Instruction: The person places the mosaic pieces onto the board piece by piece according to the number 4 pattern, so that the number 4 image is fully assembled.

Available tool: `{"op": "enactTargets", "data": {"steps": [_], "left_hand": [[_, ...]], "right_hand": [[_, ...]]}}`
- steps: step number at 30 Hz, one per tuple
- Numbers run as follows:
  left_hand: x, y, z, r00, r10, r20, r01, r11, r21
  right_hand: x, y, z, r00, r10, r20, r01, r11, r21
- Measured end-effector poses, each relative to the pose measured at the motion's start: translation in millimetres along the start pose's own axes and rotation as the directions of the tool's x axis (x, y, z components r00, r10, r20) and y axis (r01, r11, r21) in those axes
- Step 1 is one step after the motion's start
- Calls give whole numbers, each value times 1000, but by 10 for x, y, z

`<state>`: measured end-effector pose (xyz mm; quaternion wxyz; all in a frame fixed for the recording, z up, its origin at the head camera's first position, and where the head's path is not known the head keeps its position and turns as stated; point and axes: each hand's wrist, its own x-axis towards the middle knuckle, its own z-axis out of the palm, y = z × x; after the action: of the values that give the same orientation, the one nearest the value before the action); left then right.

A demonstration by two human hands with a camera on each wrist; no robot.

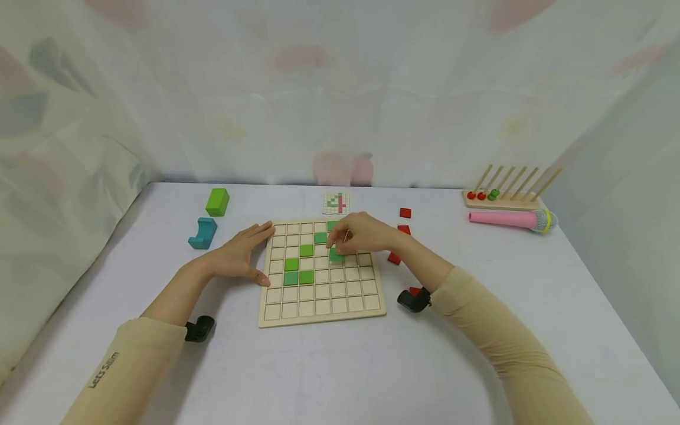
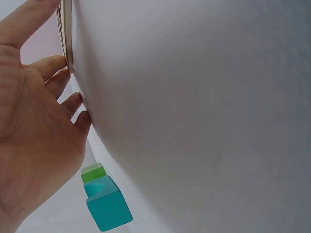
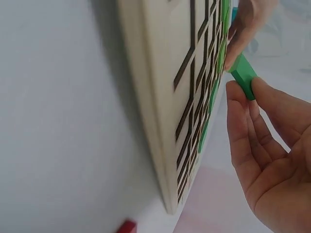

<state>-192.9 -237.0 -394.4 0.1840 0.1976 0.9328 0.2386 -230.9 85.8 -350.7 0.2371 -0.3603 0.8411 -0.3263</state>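
In the head view, the right hand (image 1: pixel 361 233) has a narrow grip, pinching 1 green tile (image 1: pixel 334 255) at the upper right part of the gridded board (image 1: pixel 308 307); whether the tile touches the surface cannot be told from here. The likeliest slip, I judge, is letting go over a groove, which would leave the tile straddling 2 squares. The hand also hangs close to the other green pieces (image 1: pixel 320 237), so a trailing finger could nudge a laid piece off its square. Beside the right forearm, 4 red tiles (image 1: pixel 405 213) lie on the counter (image 1: pixel 329 378), 1 of them partly behind the black wrist camera (image 1: pixel 415 301); a low sweep of that arm could scatter them. In the left wrist view, the left hand has a wide grip, its fingers loosely spread against the board's edge without clasping it; too hard a push there could slide the board under the tile. In the right wrist view, the held tile is tilted between thumb and fingertips, so it could land edge first and tip, or twist out if the pinch loosens unevenly.
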Motion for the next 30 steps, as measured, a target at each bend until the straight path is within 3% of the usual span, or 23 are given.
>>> {"op": "enactTargets", "data": {"steps": [13, 22, 30], "left_hand": [[-9, 14, -13, 1000, 15, -6, -15, 1000, -12], [11, -17, 3, 1000, 10, -1, -10, 1000, -1], [14, -26, -3, 1000, 9, 0, -9, 1000, -6]], "right_hand": [[224, -118, 65, 995, -26, 95, 24, 1000, 16], [317, -117, 113, 983, 29, 183, -44, 996, 79], [320, -130, 170, 980, 64, 188, -74, 996, 50]]}}
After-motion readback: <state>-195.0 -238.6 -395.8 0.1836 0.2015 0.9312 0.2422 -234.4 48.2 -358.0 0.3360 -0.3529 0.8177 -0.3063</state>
